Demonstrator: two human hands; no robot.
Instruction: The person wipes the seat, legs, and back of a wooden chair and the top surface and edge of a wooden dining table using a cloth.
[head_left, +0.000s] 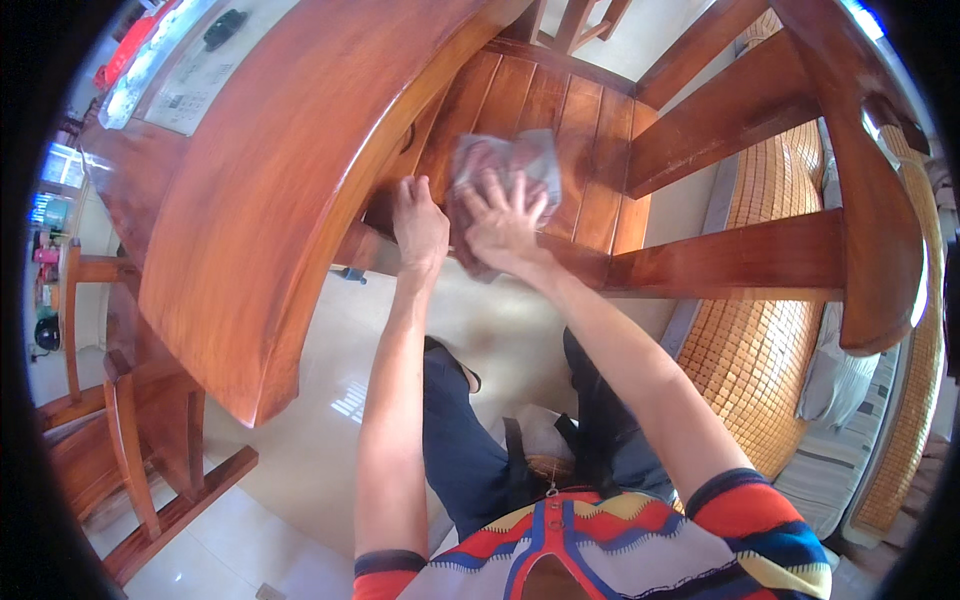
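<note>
My right hand (504, 225) lies with spread fingers on a grey and reddish cloth (541, 154), holding it against the slatted wooden seat (585, 142) of a chair. Part of the cloth hangs over the seat's near edge. Hand and cloth are both blurred. Just left of the cloth, my left hand (421, 225) is at the same edge, its fingers bent and close together. Whether it grips the wood is hidden. The chair's wooden back (877, 247), joined by broad rails, rises to the right of the seat.
A thick, curved wooden tabletop (300, 172) overhangs the seat's left side. Another wooden chair (131, 442) stands at the lower left. On the right is a sofa with a tile-bead mat (757, 367). Pale tiled floor (330, 450) lies below.
</note>
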